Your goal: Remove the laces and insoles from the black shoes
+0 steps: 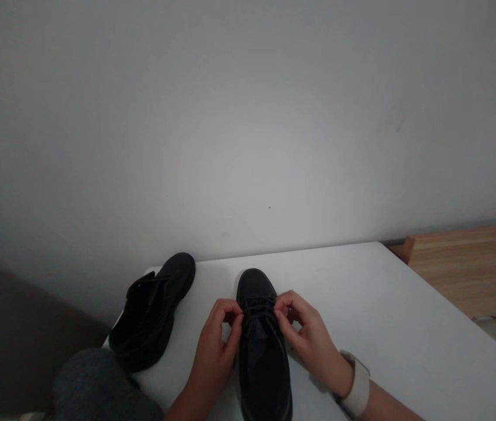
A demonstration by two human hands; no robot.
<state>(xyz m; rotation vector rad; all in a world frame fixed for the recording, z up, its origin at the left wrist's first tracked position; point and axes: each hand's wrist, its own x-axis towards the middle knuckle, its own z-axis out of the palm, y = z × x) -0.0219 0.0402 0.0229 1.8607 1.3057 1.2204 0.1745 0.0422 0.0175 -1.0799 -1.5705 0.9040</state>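
Observation:
A black lace-up shoe stands on the white table with its toe pointing away from me. My left hand pinches the black laces on the shoe's left side. My right hand pinches the laces on the right side; a pale band sits on that wrist. Both hands meet over the lacing near the front of the shoe. A second black shoe lies tipped at the table's left corner, apart from my hands.
A plain grey wall rises just behind the table. A wooden surface adjoins the table at the right. My knee in dark grey cloth shows at the lower left, by the table's corner.

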